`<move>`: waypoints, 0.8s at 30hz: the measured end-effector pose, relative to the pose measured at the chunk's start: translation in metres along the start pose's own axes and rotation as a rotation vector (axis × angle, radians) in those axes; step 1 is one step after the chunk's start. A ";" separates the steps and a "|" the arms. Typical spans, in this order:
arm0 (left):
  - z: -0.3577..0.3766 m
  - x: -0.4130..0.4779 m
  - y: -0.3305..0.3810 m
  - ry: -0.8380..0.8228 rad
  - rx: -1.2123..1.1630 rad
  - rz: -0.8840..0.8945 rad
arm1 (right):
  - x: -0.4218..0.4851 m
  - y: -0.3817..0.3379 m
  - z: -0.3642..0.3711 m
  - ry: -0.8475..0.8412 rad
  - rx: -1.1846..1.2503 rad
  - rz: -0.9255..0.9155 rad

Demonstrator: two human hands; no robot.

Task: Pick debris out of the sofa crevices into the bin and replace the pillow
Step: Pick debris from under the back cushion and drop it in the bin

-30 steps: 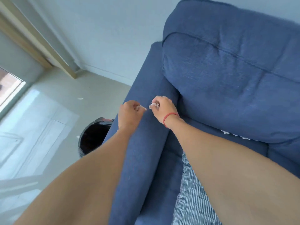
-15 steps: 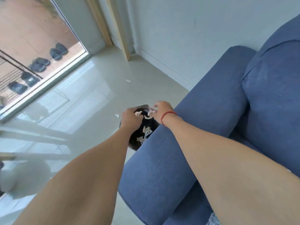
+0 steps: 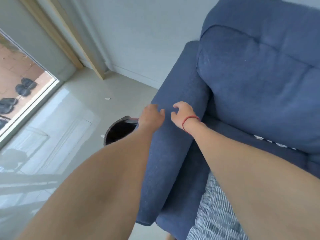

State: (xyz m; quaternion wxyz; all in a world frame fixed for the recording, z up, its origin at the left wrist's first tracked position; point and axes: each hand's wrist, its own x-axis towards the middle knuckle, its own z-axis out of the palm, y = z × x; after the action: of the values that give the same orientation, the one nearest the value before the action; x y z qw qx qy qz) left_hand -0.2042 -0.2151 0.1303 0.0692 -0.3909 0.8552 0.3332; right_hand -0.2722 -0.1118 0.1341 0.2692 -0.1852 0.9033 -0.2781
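Glass door [image 3: 29,108]: far left, with dark slippers [image 3: 26,87] on the ground outside it.
Floor [image 3: 78,110]: pale and glossy. One paper scrap [image 3: 107,98] lies in the open, and a second white fleck lies just beside the bin's left rim.
Bin [image 3: 119,130]: dark and round, standing on the floor against the outer side of the armrest. Its right rim is hidden behind the left wrist.
Left hand [image 3: 151,116]: over the outer edge of the sofa armrest [image 3: 173,153], with fingers loosely curled and nothing in them.
Right hand [image 3: 183,114]: just beside the left hand, over the armrest's top. The fingers are relaxed and bent and grasp nothing. A red string [image 3: 189,121] circles the wrist.
Back cushion [image 3: 259,84]: blue, upright, to the right of the armrest.
White debris [image 3: 277,143]: small bits lodged in the crevice where the back cushion meets the seat, well apart from both hands.
Striped pillow [image 3: 213,213]: lower right on the seat, partly covered by the right forearm.
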 end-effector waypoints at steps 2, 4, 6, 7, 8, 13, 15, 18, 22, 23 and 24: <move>0.032 -0.017 0.038 -0.058 0.060 0.076 | -0.023 0.045 -0.031 0.061 -0.008 0.057; 0.061 -0.034 0.078 -0.097 0.129 0.201 | -0.044 0.090 -0.065 0.134 -0.024 0.154; 0.088 -0.050 0.117 -0.140 0.189 0.341 | -0.064 0.130 -0.099 0.200 -0.032 0.233; 0.099 -0.056 0.134 -0.161 0.207 0.389 | -0.071 0.148 -0.114 0.232 -0.028 0.268; 0.111 -0.061 0.149 -0.183 0.219 0.418 | -0.079 0.163 -0.127 0.261 -0.019 0.304; 0.167 -0.072 0.202 -0.307 0.298 0.508 | -0.100 0.227 -0.165 0.328 0.044 0.452; 0.186 -0.072 0.214 -0.373 0.320 0.495 | -0.099 0.249 -0.171 0.324 0.086 0.511; 0.212 -0.064 0.223 -0.454 0.347 0.465 | -0.090 0.278 -0.174 0.321 0.143 0.582; 0.245 -0.059 0.220 -0.545 0.424 0.414 | -0.093 0.309 -0.156 0.276 0.228 0.665; 0.254 -0.059 0.219 -0.569 0.442 0.402 | -0.095 0.318 -0.150 0.247 0.235 0.678; 0.262 -0.060 0.219 -0.595 0.462 0.391 | -0.096 0.327 -0.147 0.211 0.234 0.691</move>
State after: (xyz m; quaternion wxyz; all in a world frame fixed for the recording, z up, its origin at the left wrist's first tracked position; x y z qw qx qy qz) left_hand -0.3564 0.0888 0.0647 0.3342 -0.0824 0.9083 0.2378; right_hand -0.3432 0.2477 0.0770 0.2717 0.1920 0.8974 -0.2897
